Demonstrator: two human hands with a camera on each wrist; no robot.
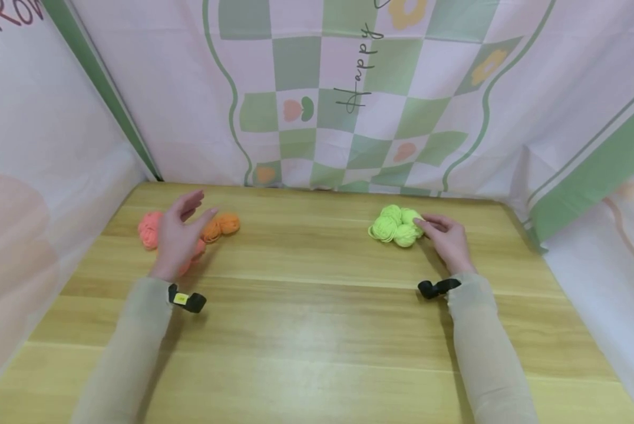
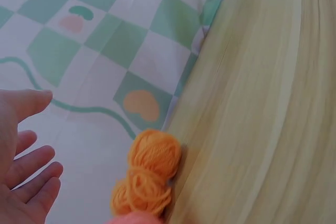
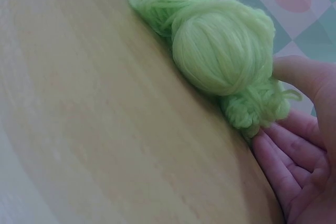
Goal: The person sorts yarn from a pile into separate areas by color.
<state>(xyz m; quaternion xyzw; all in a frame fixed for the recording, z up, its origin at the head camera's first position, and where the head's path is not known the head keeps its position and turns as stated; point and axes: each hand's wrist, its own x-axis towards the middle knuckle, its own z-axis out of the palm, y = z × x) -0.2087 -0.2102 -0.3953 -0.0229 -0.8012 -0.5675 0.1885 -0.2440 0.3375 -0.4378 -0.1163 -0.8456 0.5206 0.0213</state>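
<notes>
My left hand [image 1: 176,235] hovers over the pink yarn balls [image 1: 150,229], its fingers apart and nothing in its grasp. It partly hides the pink yarn in the head view. Just right of it, orange yarn balls [image 1: 229,223] lie together; the left wrist view has the orange yarn [image 2: 154,153] beyond the fingers. On the right side of the table, my right hand [image 1: 449,241] pinches the edge of a cluster of lime-green yarn balls [image 1: 388,227]. In the right wrist view the thumb sits against the green yarn [image 3: 223,48], fingers low at its near end.
The wooden table [image 1: 306,330] ends at a hanging cloth [image 1: 296,65] with a green and white check. More printed cloth hangs on the left and right sides. A black wrist camera [image 1: 190,299] is strapped on the left wrist, another camera [image 1: 438,288] on the right.
</notes>
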